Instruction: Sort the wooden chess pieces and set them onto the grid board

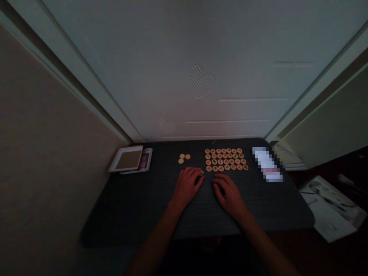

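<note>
Round wooden game pieces (225, 159) with red and dark marks lie in neat rows on a dark table (138, 207). Three plain discs (184, 158) sit apart to their left. My left hand (187, 185) rests palm down on the table just below those discs, its fingers curled, and a small pale piece shows at its fingertips. My right hand (228, 193) lies flat on the table with fingers stretched toward the bottom row of pieces, holding nothing.
A white tray or box with its lid (130, 159) stands at the table's back left. A blurred white object (267, 165) lies at the back right. A white door (201, 76) rises behind the table. Papers (327, 207) lie on the floor at right.
</note>
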Demonstrator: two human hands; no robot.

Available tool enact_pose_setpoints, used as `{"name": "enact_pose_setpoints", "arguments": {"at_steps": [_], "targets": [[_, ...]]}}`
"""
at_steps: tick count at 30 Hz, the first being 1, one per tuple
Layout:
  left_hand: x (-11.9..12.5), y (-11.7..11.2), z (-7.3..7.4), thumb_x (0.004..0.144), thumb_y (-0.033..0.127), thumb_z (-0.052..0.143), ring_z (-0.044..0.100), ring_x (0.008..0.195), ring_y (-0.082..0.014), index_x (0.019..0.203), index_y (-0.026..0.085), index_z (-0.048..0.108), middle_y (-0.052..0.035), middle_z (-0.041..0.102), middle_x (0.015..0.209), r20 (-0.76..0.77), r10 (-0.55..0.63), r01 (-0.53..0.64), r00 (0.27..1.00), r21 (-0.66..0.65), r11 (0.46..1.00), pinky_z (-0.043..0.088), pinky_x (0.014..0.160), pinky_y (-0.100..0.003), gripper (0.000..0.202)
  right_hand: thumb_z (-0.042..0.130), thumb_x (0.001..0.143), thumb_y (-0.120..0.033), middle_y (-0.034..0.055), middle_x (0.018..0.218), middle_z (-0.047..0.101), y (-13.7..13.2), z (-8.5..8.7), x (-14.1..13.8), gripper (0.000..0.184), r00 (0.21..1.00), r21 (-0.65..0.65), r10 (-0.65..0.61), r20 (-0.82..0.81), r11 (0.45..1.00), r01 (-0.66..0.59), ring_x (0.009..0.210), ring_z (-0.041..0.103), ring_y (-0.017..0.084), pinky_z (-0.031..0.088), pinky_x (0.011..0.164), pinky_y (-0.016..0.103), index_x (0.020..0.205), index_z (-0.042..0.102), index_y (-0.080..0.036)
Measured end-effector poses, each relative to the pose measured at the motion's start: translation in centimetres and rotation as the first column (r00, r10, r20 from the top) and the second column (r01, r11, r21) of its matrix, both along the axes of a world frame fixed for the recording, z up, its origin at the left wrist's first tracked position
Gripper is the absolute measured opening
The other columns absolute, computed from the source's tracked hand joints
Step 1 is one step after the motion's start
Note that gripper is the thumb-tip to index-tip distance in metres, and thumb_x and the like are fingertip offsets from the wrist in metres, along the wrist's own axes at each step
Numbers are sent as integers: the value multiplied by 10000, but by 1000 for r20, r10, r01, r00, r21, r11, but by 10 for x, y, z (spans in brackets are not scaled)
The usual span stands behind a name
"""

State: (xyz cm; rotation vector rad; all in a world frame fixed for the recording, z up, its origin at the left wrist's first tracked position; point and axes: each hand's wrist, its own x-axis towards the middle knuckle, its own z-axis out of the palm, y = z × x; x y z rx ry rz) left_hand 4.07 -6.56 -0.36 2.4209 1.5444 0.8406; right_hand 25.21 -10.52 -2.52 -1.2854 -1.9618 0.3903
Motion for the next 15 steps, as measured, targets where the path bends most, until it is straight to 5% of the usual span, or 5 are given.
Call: {"name": "enact_pose_setpoints", "arguments": {"at_steps": [5,9,15], "targets": [[5,-4,-5,935,276,640,673,1022,-201,1051,239,683,-36,739,1096,278,-141,185,950,-137,973,526,952,-392,129,524,973,-206,103,1214,647,0,5,-1,251,998,6,17,-55,1000,-17,1145,631,241,535,1025,442,1183,655,-247],[11,-8,-5,931,334,641,723,945,-179,1078,202,680,-62,745,1102,600,-45,277,798,-301,913,597,849,-325,202,544,970,-215,96,1190,667,-1,10,-1,264,995,8,49,-91,999,-48,1121,646,234,550,1000,426,1216,634,-252],[15,-9,-1,924,392,645,750,923,-202,1054,200,718,-59,782,1018,667,15,420,745,-486,767,612,869,-347,243,590,963,-286,59,997,710,-2,11,-1,132,987,-11,57,-150,998,-59,916,686,209,595,821,355,1074,653,-250]]}}
